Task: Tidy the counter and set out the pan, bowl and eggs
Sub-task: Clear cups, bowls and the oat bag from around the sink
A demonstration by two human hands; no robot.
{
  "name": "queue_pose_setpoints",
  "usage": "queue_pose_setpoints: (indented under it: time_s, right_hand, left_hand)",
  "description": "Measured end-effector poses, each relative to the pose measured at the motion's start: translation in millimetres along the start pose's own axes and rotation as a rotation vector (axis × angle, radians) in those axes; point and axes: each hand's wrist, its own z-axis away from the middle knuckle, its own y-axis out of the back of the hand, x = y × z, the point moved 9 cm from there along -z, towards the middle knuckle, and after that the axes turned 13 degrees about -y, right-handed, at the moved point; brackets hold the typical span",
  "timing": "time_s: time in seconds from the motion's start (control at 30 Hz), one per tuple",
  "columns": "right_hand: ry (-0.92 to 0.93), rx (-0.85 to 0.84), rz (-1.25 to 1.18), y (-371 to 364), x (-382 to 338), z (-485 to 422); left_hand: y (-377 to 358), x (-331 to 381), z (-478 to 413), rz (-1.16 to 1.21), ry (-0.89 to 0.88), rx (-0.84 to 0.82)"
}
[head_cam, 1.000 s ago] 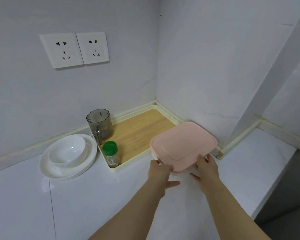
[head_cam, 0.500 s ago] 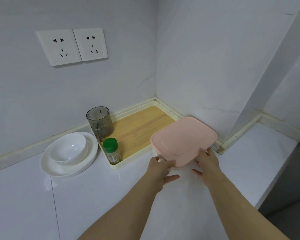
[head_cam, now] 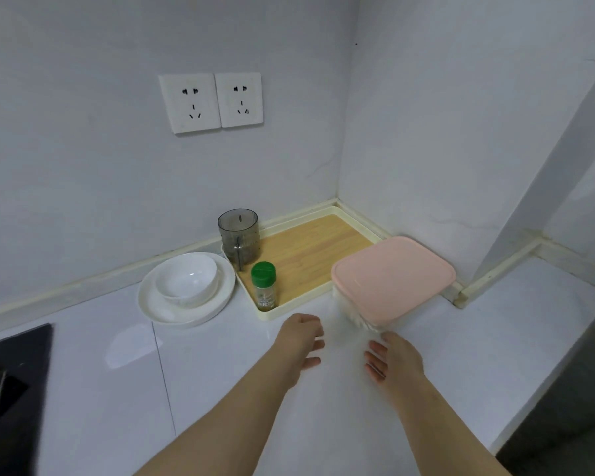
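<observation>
Hovering over the counter (head_cam: 495, 338), the left hand (head_cam: 301, 341) and right hand (head_cam: 394, 360) hold nothing. Their fingers are loose and spread, just near of the box (head_cam: 392, 280) but apart from it. The box sits at the tray's (head_cam: 310, 249) right end, by the wall corner. The bowl (head_cam: 186, 276) rests in a plate (head_cam: 200, 316), left of the tray. The bowl looks like the next job: lift it straight up with both hands, clear of the jar (head_cam: 263, 286), so the plate does not slide.

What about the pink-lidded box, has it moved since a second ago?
Yes. The pink-lidded box has come down, from held above the counter to resting on it, by the wooden tray's right end.
</observation>
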Motion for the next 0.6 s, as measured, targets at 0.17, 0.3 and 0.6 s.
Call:
queue_pose_setpoints:
  time_s: [0.17,0.3,0.6]
  right_hand:
    - [-0.037,-0.114,0.152,-38.7,36.5,38.1]
    - [-0.013,-0.164,0.191,-65.9,65.8,69.7]
    - [0.007,-0.349,0.377,-116.1,146.0,134.1]
  left_hand:
    - [34.7,5.8,25.8,0.006,-0.066,0.05]
    - [71.9,2.7,58.8,0.012,-0.102,0.087]
    - [160.9,-22.5,144.1,0.171,-0.19,0.298]
